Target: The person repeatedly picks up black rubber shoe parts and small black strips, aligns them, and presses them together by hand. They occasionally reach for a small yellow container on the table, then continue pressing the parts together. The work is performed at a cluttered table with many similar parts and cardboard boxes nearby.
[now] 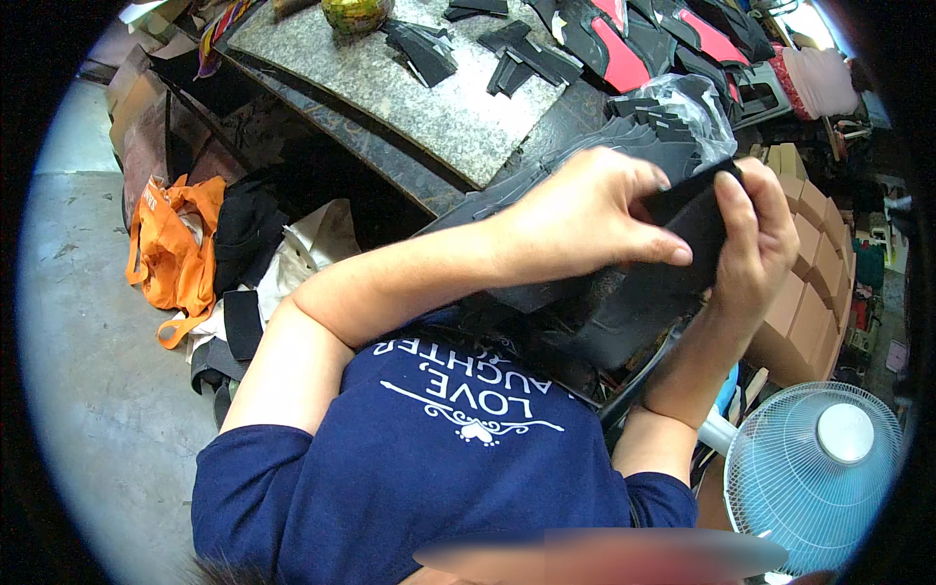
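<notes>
My right hand is closed on the upper right edge of a black sheet piece, pinching it between thumb and fingers. The piece hangs tilted above a dark work surface. My left hand reaches across from the left, thumb and forefinger spread apart. Its fingertips are at the left edge of the piece; whether they touch it is hard to tell. Behind my hands a fanned stack of thin black pieces lies on the table, beside a clear plastic bag.
A speckled stone slab carries small piles of black strips and a round patterned object. Black-and-pink cut pieces lie at the back right. A fan stands near my right elbow, past it stacked tan boxes. An orange bag hangs left.
</notes>
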`<state>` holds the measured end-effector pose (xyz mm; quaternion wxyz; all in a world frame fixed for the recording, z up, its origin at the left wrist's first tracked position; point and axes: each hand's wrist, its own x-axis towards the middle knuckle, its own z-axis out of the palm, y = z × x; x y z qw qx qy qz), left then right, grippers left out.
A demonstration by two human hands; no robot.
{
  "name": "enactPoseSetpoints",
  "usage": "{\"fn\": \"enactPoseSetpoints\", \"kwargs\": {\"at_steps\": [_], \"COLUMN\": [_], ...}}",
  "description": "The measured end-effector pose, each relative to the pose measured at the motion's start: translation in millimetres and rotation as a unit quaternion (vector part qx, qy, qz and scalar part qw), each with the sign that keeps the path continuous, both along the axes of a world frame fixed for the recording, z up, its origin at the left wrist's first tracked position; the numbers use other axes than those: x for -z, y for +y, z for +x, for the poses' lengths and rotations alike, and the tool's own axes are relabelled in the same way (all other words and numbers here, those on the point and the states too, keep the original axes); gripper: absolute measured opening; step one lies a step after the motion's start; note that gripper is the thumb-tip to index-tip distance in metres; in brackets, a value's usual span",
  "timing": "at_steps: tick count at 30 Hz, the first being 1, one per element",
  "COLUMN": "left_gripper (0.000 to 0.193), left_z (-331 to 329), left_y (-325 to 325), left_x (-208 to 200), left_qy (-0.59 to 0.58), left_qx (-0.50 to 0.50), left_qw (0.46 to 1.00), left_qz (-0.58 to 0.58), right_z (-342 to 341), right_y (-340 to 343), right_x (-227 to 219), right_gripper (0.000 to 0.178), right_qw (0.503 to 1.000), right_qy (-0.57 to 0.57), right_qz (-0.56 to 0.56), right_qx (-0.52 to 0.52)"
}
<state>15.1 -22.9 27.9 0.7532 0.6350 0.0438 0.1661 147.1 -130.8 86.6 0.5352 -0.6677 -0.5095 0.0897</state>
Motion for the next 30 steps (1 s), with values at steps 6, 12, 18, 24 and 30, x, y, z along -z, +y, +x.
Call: {"fn": "enactPoseSetpoints", "kwargs": {"at_steps": [6, 12, 18, 24, 30], "left_gripper": [0.023, 0.045, 0.054, 0.071, 0.066], "left_z": [-5, -17, -52, -68, -48], "left_y": [-28, -38, -25, 9, 26], "left_x": [-15, -19, -24, -20, 21], "left_qy": [-0.080, -0.102, -0.117, -0.005, 0.091], "left_qx": [0.002, 0.165, 0.153, 0.031, -0.044], "left_qw": [0.995, 0.979, 0.971, 0.989, 0.959], "left_qz": [0.064, 0.070, 0.143, 0.145, 0.264], "right_z": [6, 39, 86, 129, 118], "right_y": [-34, -49, -52, 6, 22], "right_x": [-6, -59, -43, 24, 102], "right_gripper": [0.011, 0.027, 0.024, 0.026, 0.065], "right_qw": [0.994, 0.970, 0.970, 0.969, 0.931], "right_qy": [0.071, 0.172, 0.059, 0.102, -0.124], "right_qz": [0.082, 0.037, 0.058, 0.005, -0.210], "right_qx": [-0.004, -0.170, 0.229, 0.226, 0.271]}}
